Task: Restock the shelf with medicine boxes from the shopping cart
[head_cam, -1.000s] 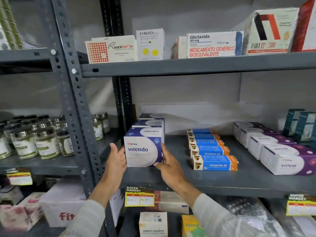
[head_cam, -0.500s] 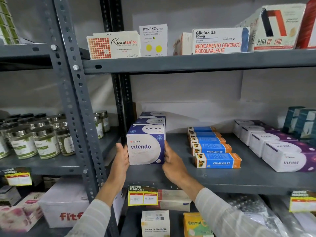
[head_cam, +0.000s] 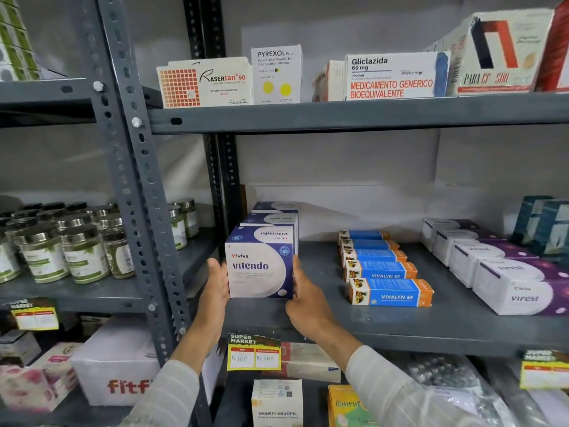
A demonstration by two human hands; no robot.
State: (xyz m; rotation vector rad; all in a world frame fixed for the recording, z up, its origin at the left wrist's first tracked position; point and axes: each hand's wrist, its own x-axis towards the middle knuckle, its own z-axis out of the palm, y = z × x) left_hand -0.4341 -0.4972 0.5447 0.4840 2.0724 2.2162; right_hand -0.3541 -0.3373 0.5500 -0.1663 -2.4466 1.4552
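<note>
A white and dark-blue Vitendo box (head_cam: 260,268) stands upright on the grey middle shelf (head_cam: 385,326), at the front of a row of matching boxes (head_cam: 272,218). My left hand (head_cam: 215,291) presses flat on its left side and my right hand (head_cam: 303,298) on its right side, so both hands clasp it. The box's bottom rests on the shelf. The shopping cart is out of view.
Blue-orange Vivalyn boxes (head_cam: 389,292) lie in a row to the right, then white-purple Virest boxes (head_cam: 520,295). A perforated steel upright (head_cam: 138,186) stands left of the box, with jars (head_cam: 83,254) beyond it. More boxes (head_cam: 391,76) fill the shelf above; a price tag (head_cam: 254,352) hangs below.
The Vitendo box has been slid a little farther back against the row behind it. My right hand moved from its lower corner up onto its right side; the left hand stays on the left side.
</note>
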